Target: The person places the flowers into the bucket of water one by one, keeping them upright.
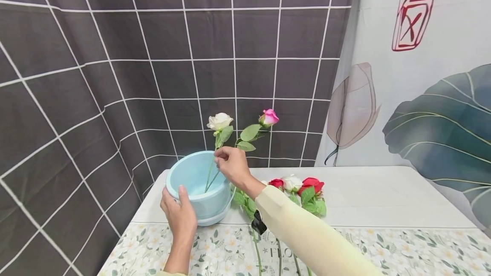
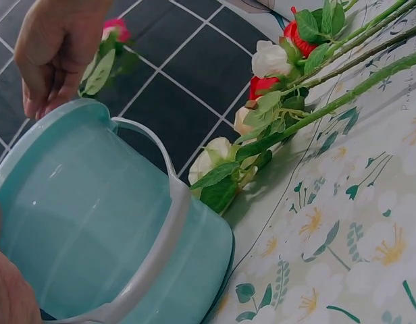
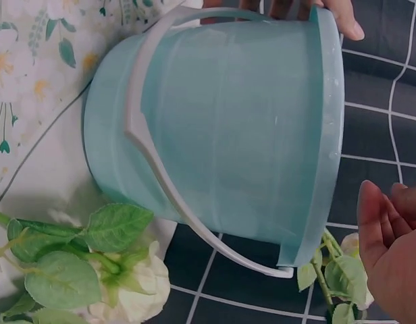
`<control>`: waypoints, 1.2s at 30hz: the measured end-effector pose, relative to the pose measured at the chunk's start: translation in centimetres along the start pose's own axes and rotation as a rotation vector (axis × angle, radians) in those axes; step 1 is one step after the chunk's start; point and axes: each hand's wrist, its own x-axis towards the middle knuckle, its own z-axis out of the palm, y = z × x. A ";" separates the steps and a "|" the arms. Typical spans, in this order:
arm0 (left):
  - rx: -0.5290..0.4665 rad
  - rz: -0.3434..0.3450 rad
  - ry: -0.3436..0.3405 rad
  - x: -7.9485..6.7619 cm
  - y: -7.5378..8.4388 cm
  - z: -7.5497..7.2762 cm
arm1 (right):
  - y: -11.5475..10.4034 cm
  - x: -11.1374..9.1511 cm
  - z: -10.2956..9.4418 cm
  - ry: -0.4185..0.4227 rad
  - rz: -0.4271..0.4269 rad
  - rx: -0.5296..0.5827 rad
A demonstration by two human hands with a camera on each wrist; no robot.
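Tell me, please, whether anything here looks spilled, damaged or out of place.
Nothing looks spilled or damaged. The blue bucket rests on the table, with stems of the white rose and pink rose inside. Only the dark backdrop looks slightly askew: its grid lines bend at left, like loose cloth.

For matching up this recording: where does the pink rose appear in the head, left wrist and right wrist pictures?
Head: the pink rose is slightly right of centre, above the right hand.
Left wrist: the pink rose is near the top edge, left of centre, beside the right hand.
Right wrist: no pink bloom shows.
Shared landmark: the light-blue bucket, in all three views.
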 end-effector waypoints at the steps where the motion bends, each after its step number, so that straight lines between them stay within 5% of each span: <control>1: 0.001 -0.003 -0.001 0.0 0.0 0.0 | -0.1 -0.1 -0.1 0.008 -0.004 -0.005; 21: -0.021 0.004 -0.002 0.0 0.0 -0.1 | -0.8 -0.5 -3.2 0.149 -0.065 -0.133; 36: -0.009 -0.011 -0.010 -0.1 0.0 0.0 | -0.5 -0.8 -8.8 0.201 -0.063 -0.127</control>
